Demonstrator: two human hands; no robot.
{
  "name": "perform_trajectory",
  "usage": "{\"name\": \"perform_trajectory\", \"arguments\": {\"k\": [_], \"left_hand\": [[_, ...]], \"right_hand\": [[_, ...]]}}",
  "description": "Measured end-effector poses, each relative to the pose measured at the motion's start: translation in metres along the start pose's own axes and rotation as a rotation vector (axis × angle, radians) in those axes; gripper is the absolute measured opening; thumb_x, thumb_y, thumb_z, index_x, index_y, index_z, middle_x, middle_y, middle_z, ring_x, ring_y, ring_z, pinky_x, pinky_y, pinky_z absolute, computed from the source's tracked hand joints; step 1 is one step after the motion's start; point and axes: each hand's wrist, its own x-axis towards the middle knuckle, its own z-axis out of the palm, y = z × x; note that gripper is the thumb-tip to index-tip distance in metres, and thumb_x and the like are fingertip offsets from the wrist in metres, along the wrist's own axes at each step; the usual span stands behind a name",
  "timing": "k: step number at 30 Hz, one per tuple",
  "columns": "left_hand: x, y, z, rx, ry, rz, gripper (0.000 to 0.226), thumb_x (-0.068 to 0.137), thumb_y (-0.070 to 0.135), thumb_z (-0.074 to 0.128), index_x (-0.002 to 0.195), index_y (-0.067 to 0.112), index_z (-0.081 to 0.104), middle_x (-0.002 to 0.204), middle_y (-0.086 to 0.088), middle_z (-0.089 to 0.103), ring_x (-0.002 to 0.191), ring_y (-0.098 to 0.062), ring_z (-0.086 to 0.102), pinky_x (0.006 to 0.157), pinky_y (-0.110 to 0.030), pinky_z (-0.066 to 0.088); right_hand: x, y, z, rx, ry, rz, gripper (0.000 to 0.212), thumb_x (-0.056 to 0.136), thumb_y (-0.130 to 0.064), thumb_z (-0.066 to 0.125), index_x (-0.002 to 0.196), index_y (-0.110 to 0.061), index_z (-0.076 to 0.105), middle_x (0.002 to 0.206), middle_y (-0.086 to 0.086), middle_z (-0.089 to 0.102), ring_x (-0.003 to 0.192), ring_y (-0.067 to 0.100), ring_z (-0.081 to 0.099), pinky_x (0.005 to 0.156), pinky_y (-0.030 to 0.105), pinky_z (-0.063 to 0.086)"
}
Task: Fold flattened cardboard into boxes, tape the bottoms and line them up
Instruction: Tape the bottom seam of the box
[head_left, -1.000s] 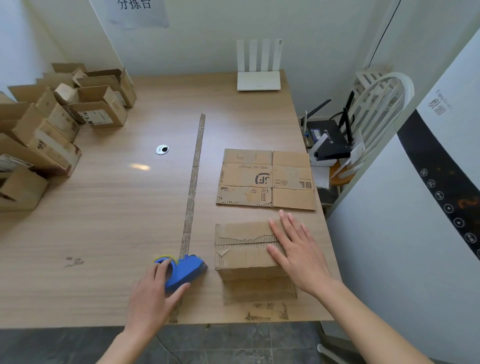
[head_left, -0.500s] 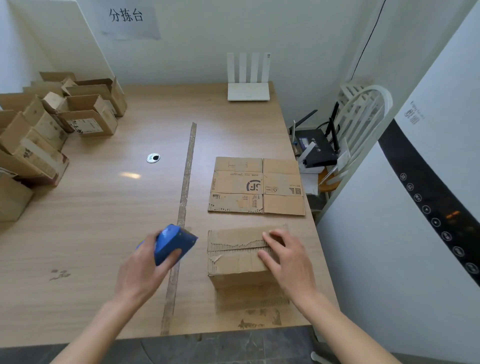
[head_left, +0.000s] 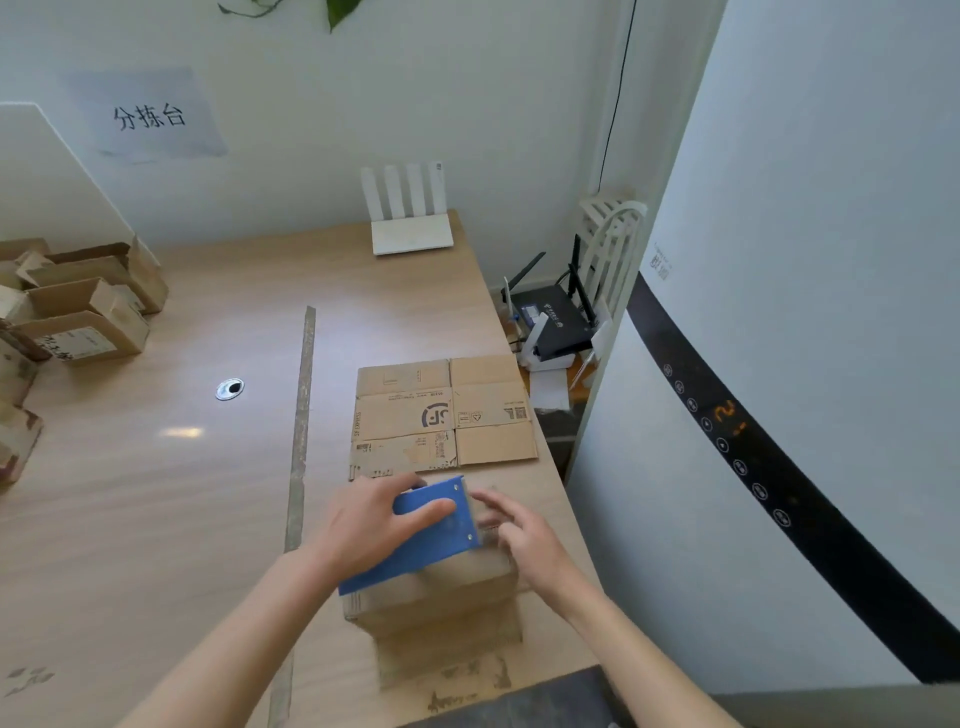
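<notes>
Box (head_left: 441, 597) lies under both hands, near table edge.

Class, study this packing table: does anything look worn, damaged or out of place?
Yes. The light wooden table has scuffed, dark patches at its near edge, and a worn grey strip runs down its middle. The finished brown cardboard boxes at left sit jumbled, not lined up.

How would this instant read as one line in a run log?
step: taping box bottom | left hand: holds blue tape dispenser over folded box | right hand: open by box
</notes>
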Motion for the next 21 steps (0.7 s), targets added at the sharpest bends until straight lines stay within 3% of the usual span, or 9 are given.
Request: {"name": "perform_trajectory", "arguments": {"k": [2, 4, 7, 9, 12, 14, 21], "left_hand": [[0.002, -0.006, 0.004, 0.02, 0.029, 0.011, 0.048, 0.085, 0.079, 0.047, 0.105, 0.04, 0.064, 0.093, 0.014, 0.069, 0.074, -0.003, 0.064, 0.066, -0.029, 0.055], [0.004, -0.007, 0.006, 0.049, 0.04, 0.029, 0.049, 0.082, 0.083, 0.045, 0.105, 0.043, 0.063, 0.09, 0.018, 0.067, 0.072, 0.0, 0.063, 0.064, -0.027, 0.055], [0.004, 0.0, 0.005, 0.105, 0.037, 0.049, 0.039, 0.085, 0.076, 0.049, 0.104, 0.045, 0.064, 0.083, 0.02, 0.066, 0.071, 0.002, 0.061, 0.06, -0.019, 0.048], [0.003, 0.003, 0.004, 0.128, 0.028, 0.058, 0.036, 0.087, 0.073, 0.05, 0.105, 0.045, 0.064, 0.082, 0.021, 0.065, 0.07, 0.002, 0.061, 0.058, -0.017, 0.044], [0.003, 0.003, 0.003, 0.145, 0.018, 0.071, 0.038, 0.086, 0.075, 0.048, 0.109, 0.047, 0.062, 0.082, 0.021, 0.064, 0.07, 0.001, 0.061, 0.06, -0.019, 0.048], [0.004, 0.003, 0.005, 0.16, 0.0, 0.089, 0.041, 0.086, 0.077, 0.046, 0.113, 0.048, 0.06, 0.084, 0.021, 0.065, 0.07, 0.001, 0.061, 0.062, -0.021, 0.051], [0.014, 0.012, 0.018, 0.223, -0.032, 0.135, 0.054, 0.085, 0.082, 0.037, 0.118, 0.047, 0.061, 0.084, 0.017, 0.066, 0.069, -0.001, 0.059, 0.061, -0.022, 0.048]], "right_hand": [[0.001, -0.004, -0.003, 0.054, 0.002, 0.013, 0.036, 0.098, -0.026, 0.043, 0.124, -0.037, 0.066, 0.105, -0.011, 0.075, 0.121, 0.002, 0.058, 0.109, 0.026, 0.042], [0.0, -0.004, -0.003, 0.086, -0.009, 0.017, 0.023, 0.105, -0.029, 0.052, 0.119, -0.037, 0.069, 0.098, -0.019, 0.074, 0.116, -0.004, 0.06, 0.103, 0.021, 0.044], [0.002, 0.0, -0.004, 0.089, -0.001, 0.015, 0.018, 0.1, -0.025, 0.067, 0.101, -0.041, 0.073, 0.106, -0.032, 0.064, 0.12, -0.017, 0.05, 0.104, 0.015, 0.04], [0.004, 0.003, -0.003, 0.069, 0.03, 0.021, 0.019, 0.096, -0.021, 0.072, 0.095, -0.04, 0.074, 0.111, -0.031, 0.06, 0.124, -0.013, 0.046, 0.109, 0.021, 0.039], [0.004, 0.001, -0.003, 0.059, 0.103, 0.019, 0.014, 0.095, -0.02, 0.073, 0.094, -0.034, 0.077, 0.092, -0.022, 0.072, 0.1, -0.008, 0.063, 0.089, 0.014, 0.049], [0.004, -0.002, -0.007, 0.063, 0.176, 0.032, 0.01, 0.095, -0.021, 0.074, 0.096, -0.03, 0.077, 0.094, -0.013, 0.076, 0.094, 0.002, 0.069, 0.081, 0.015, 0.055], [0.005, 0.016, -0.013, 0.192, 0.328, 0.222, 0.008, 0.099, -0.015, 0.067, 0.101, -0.022, 0.072, 0.102, -0.002, 0.073, 0.098, 0.012, 0.071, 0.082, 0.028, 0.063]]}}
